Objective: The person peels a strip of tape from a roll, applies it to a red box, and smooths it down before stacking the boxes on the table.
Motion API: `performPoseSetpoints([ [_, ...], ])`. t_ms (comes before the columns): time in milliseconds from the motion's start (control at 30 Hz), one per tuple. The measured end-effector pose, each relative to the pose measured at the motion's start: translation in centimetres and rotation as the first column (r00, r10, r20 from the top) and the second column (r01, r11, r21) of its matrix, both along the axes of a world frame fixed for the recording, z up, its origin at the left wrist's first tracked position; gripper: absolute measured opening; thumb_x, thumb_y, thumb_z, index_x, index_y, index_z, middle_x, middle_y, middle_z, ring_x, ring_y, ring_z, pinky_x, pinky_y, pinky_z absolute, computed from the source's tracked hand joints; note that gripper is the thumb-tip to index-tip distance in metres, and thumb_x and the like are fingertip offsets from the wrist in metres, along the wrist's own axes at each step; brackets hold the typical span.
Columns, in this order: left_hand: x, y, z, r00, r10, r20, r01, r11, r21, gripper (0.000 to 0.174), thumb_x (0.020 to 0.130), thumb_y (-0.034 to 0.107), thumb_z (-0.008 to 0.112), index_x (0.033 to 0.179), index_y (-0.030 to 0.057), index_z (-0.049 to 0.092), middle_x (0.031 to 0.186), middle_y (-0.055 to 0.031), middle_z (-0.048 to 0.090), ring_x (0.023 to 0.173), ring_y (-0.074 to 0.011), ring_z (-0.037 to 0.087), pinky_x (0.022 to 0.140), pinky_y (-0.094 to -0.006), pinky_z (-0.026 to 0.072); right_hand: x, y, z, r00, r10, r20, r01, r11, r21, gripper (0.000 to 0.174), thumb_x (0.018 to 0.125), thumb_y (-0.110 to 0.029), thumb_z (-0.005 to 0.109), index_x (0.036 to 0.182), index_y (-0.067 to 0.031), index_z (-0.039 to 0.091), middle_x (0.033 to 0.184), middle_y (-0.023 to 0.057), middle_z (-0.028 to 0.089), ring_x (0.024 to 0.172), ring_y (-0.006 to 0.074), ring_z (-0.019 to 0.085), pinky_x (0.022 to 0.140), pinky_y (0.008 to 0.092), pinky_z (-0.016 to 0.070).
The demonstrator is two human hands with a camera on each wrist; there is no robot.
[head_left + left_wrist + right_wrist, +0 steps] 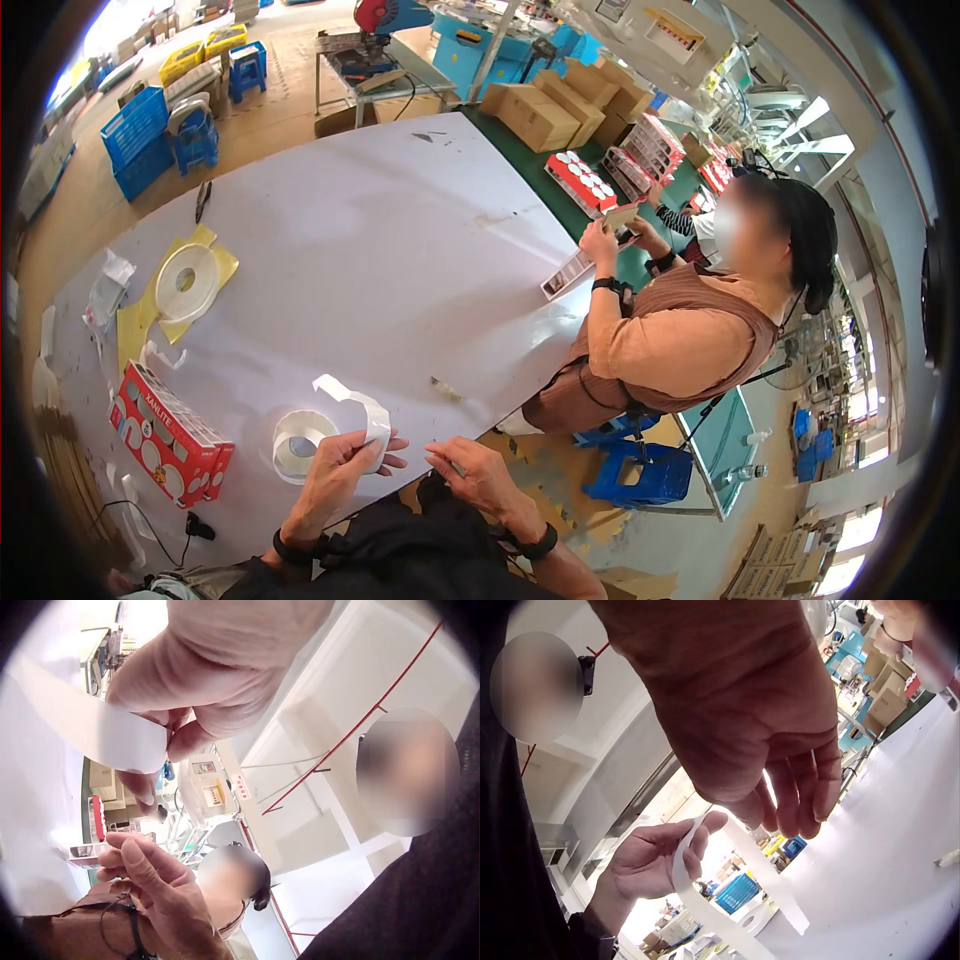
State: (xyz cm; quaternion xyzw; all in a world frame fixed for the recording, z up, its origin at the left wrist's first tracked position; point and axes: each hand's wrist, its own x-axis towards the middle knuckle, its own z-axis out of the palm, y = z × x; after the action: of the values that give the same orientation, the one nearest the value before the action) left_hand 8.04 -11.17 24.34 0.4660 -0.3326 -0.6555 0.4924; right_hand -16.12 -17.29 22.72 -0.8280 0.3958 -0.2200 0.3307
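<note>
My left hand [340,468] pinches a white tape strip [372,412] between thumb and fingers; the strip's free end curls up above the table. In the left wrist view the white tape strip [97,735] runs flat out from the fingertips. A roll of white tape [300,440] lies on the table beside the left hand. My right hand [482,480] is a short way to the right, with its fingers loosely bent. In the right wrist view the right hand's fingers [802,787] hang close together, with nothing visible between them.
A red and white XANLITE box [170,435] stands on the white table [370,250] at left. Behind it, another tape roll [187,283] lies on yellow paper. A person [690,310] at right handles a carton [568,275]. A blue stool [640,475] stands beyond the table edge.
</note>
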Motion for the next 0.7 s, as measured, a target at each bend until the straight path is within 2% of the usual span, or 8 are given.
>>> performPoseSetpoints([
  [167,0.04,0.16,-0.29,1.000,0.016,-0.003,-0.016,1.000,0.012,0.038,0.110,0.017,0.054,0.135,-0.0106,0.061,0.125,-0.0189,0.073,0.102,-0.0245,0.076,0.083,-0.0317,0.0589,-0.04,-0.04,-0.09,0.999,0.003,-0.037,-0.002,1.000,0.026,0.019,0.100,-0.021,0.070,0.115,-0.0101,0.073,0.096,0.0109,0.071,0.084,0.0325,0.069,0.073,0.0399,0.0559],
  [267,-0.21,0.23,-0.15,0.998,0.054,0.031,-0.055,0.998,0.016,0.036,0.108,0.015,0.054,0.132,-0.0109,0.063,0.121,-0.0232,0.073,0.098,-0.0277,0.076,0.082,-0.0331,0.0594,0.11,0.01,-0.14,1.000,-0.002,-0.003,0.003,1.000,0.001,0.018,0.100,-0.022,0.070,0.113,-0.0102,0.073,0.090,0.0100,0.068,0.082,0.0318,0.068,0.071,0.0410,0.0549],
  [467,-0.25,0.18,0.22,0.999,0.030,0.038,-0.030,0.999,0.015,0.036,0.108,0.014,0.053,0.132,-0.0112,0.063,0.121,-0.0230,0.073,0.099,-0.0269,0.076,0.083,-0.0330,0.0592,-0.08,0.26,-0.53,1.000,-0.013,0.016,0.013,1.000,0.012,0.019,0.100,-0.022,0.070,0.114,-0.0093,0.073,0.092,0.0105,0.069,0.082,0.0313,0.068,0.071,0.0410,0.0549],
  [567,-0.15,0.19,0.43,0.999,0.009,0.034,-0.010,1.000,0.014,0.036,0.110,0.016,0.053,0.134,-0.0096,0.062,0.125,-0.0190,0.073,0.102,-0.0238,0.075,0.085,-0.0317,0.0589,-0.23,0.16,-0.31,1.000,-0.018,-0.003,0.018,0.999,0.045,0.018,0.100,-0.021,0.070,0.113,-0.0084,0.074,0.092,0.0110,0.070,0.082,0.0310,0.068,0.071,0.0406,0.0547],
  [700,-0.27,0.32,0.68,0.999,0.011,0.030,-0.012,1.000,0.006,0.037,0.110,0.017,0.053,0.133,-0.0097,0.062,0.125,-0.0184,0.073,0.102,-0.0232,0.075,0.085,-0.0316,0.0586,-0.12,0.15,-0.11,1.000,-0.010,0.007,0.010,1.000,0.017,0.018,0.100,-0.021,0.070,0.112,-0.0078,0.074,0.091,0.0114,0.070,0.081,0.0310,0.068,0.071,0.0400,0.0545],
])
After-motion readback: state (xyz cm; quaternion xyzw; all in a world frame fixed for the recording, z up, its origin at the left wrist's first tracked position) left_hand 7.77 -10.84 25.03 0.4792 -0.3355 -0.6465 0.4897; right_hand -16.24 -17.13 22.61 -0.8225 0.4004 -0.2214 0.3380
